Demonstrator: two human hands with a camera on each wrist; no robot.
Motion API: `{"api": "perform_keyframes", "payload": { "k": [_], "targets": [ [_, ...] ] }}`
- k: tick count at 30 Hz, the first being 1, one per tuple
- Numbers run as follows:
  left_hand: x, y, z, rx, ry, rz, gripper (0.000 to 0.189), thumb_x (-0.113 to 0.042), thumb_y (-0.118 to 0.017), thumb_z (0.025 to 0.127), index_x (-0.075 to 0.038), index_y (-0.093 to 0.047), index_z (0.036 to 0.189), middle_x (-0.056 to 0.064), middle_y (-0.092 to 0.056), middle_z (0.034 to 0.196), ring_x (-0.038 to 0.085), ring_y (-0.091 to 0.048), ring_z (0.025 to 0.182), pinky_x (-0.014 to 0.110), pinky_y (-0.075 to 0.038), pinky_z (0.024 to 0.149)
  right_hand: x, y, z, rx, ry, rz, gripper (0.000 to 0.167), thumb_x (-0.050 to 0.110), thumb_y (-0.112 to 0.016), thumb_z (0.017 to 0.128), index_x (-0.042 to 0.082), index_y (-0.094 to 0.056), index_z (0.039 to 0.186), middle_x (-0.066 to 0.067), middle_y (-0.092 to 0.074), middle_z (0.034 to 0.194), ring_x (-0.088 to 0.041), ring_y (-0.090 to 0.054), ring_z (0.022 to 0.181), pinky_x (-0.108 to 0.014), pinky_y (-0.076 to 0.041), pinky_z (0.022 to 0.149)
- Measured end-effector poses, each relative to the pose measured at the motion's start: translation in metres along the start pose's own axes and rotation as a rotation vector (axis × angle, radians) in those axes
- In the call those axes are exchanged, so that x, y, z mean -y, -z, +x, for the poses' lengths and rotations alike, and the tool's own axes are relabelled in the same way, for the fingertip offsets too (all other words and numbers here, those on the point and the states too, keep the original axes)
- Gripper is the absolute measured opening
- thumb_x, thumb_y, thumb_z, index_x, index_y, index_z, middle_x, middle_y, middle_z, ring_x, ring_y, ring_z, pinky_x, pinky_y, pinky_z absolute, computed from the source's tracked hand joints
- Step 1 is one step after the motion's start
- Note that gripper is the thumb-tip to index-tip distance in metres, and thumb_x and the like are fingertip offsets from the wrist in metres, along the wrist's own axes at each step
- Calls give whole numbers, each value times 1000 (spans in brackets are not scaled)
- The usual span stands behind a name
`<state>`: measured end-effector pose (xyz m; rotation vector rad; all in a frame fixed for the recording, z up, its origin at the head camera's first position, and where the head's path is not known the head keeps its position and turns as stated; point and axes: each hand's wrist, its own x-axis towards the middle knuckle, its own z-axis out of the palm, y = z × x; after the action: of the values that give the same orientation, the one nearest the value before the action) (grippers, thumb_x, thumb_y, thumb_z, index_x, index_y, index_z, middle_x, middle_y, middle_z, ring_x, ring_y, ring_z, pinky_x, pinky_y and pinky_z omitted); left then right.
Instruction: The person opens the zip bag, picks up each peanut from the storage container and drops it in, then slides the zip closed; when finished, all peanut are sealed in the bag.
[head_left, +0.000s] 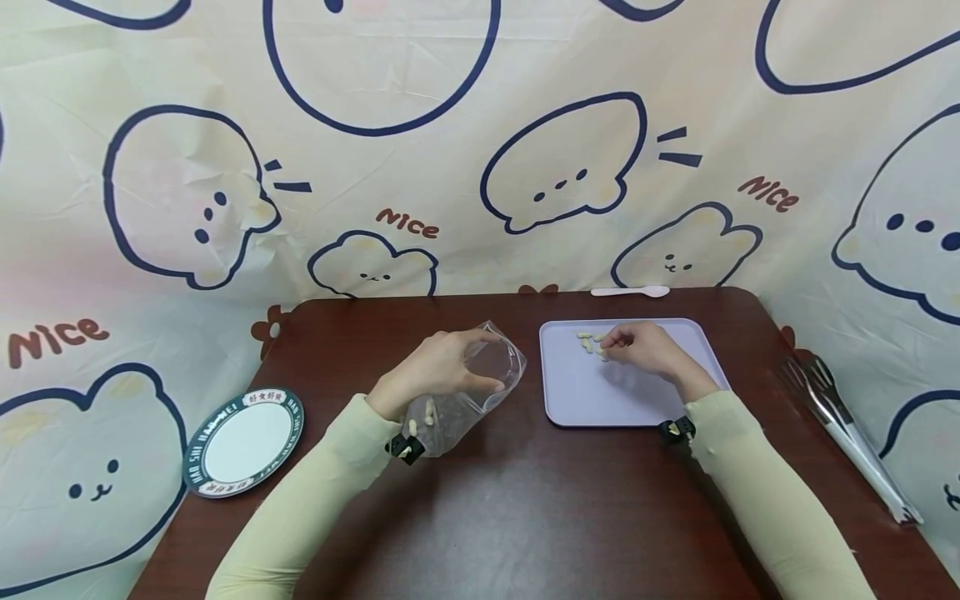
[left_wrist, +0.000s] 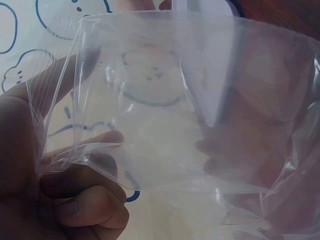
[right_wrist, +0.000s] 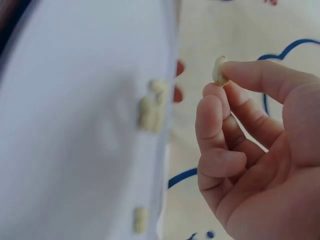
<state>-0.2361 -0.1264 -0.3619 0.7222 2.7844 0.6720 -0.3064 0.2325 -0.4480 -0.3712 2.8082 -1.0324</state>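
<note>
My left hand point(head_left: 442, 371) holds a clear plastic bag point(head_left: 465, 421) by its mouth, which gapes between thumb and forefinger; a few pale peanuts point(head_left: 429, 411) lie inside. Close up in the left wrist view, the bag's thin film point(left_wrist: 150, 115) stretches across the fingers. Over the lilac tray point(head_left: 622, 400), my right hand point(head_left: 647, 348) pinches one peanut point(right_wrist: 219, 71) between thumb and fingertips. Several more peanuts point(head_left: 587, 343) lie on the tray near its far side, just left of the right hand; the right wrist view shows some of these peanuts point(right_wrist: 151, 112) clustered together.
A round plate with a green lettered rim point(head_left: 197, 467) lies at the table's left edge. Metal tongs point(head_left: 855, 442) rest along the right edge. A white plastic spoon point(head_left: 630, 292) lies at the back, against the printed cloth point(head_left: 465, 183). The brown table point(head_left: 510, 517) extends in front of the tray.
</note>
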Motion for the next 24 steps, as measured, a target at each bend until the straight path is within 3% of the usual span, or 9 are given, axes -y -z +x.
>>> {"api": "perform_keyframes", "payload": {
  "k": [4,12,15,20,24],
  "targets": [
    [0,0,0,-2,1,-1,74,-49,-81,79,-22,-55,143,6,-53,150,13,-49,63,33,-45,71,23,1,-4,1,50,56,10,18,-73,89,11,-75,97,-4,-71,87,-18,-60,77,-29,-48,66],
    [0,0,1,4,7,0,75,-50,-81,79,-23,-54,143,7,-63,137,11,-36,52,32,-42,66,61,-3,-16,-33,170,99,5,21,-75,89,18,-75,93,-2,-70,87,-19,-56,80,-31,-47,67],
    [0,-1,1,1,7,6,74,-50,-81,79,-23,-54,143,6,-56,146,12,-41,55,33,-44,70,74,-7,-19,-42,206,101,4,22,-75,89,20,-75,92,0,-70,87,-19,-56,82,-33,-47,71],
    [-1,-1,1,-2,6,8,74,-49,-81,79,-23,-55,143,5,-56,147,15,-54,73,35,-46,78,96,-13,-24,-44,271,110,3,21,-75,89,22,-75,92,2,-70,85,-18,-58,81,-33,-48,71],
    [-2,-1,2,0,-2,15,73,-50,-81,79,-23,-55,142,6,-61,141,15,-54,68,35,-46,76,109,-19,-25,-48,336,100,4,23,-76,89,24,-76,92,6,-71,83,-15,-60,78,-32,-49,69]
  ]
}}
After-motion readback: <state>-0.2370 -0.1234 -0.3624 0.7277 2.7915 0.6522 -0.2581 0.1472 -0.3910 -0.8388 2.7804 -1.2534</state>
